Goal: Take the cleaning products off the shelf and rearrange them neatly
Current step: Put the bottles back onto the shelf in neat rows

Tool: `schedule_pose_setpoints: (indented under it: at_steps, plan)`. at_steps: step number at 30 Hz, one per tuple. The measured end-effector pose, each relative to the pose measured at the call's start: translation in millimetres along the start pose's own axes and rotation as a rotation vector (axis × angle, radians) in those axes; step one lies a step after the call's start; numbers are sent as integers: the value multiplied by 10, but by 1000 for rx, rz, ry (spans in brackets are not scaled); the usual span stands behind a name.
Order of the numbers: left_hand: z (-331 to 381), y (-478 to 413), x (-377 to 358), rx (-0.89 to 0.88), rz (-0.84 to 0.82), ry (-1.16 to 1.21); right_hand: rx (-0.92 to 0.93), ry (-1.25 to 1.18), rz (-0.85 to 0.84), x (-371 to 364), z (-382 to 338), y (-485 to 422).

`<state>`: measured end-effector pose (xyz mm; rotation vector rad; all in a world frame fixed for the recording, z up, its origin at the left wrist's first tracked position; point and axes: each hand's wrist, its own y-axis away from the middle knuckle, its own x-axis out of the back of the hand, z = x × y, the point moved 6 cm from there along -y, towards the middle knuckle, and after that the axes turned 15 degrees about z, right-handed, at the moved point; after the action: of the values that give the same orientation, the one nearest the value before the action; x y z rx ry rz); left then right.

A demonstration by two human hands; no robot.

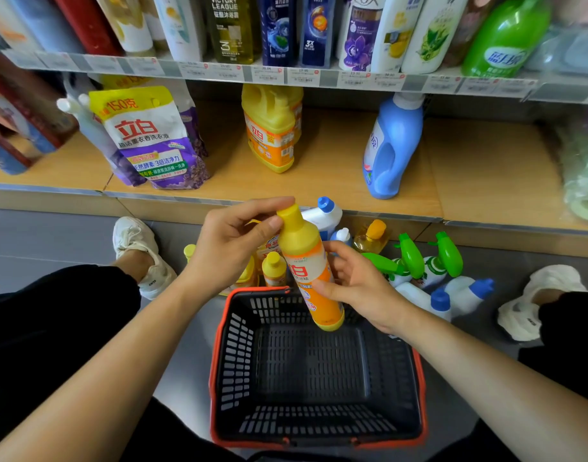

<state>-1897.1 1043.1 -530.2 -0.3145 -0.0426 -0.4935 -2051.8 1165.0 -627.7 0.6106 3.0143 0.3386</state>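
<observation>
Here, the left hand (pixel 236 243) pinches the cap and the right hand (pixel 359 285) grips the body of the yellow bottle (pixel 301 248), which is tilted toward eleven o'clock above the basket (pixel 234 345). Risk: a slipping grip would drop it onto the spray bottles (pixel 447 253) at three o'clock.

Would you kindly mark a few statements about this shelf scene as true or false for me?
1. The left hand and the right hand both hold the yellow bottle. True.
2. The basket is packed with bottles. False: nothing lies in it.
3. A blue bottle stands on the lower shelf, to the right of the yellow jug. True.
4. The green spray bottles stand on the lower shelf. False: they are on the floor beyond the basket.
</observation>
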Motion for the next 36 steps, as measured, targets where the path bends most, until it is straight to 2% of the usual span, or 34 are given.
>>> schedule_pose_setpoints:
  at_steps: [4, 10, 13, 16, 19, 22, 31, 36]
  plan:
    - [-62, -14, 31, 37, 42, 14, -93, -92, -54, -28, -3, 32]
    - [-77, -6, 16, 118, 50, 54, -109, -140, -108, -34, -24, 32]
    - [-61, -18, 9, 139, -17, 35, -29, -16, -46, 8, -24, 8]
    - [-19, -37, 36, 134, -152, -19, 114, 120, 55, 77, -81, -5]
    - [40, -27, 54, 43, -280, -159, 239, 251, 124, 147, -162, -13]
    - [72, 10, 44, -67, -331, -290, 273, 334, 140, 201, -206, -25]
    - [42, 19, 57, -10, -222, -212, 267, 350, 134, 215, -212, -25]
    - [12, 4, 53, -47, -183, -207, 254, 314, 137, 222, -189, -40]
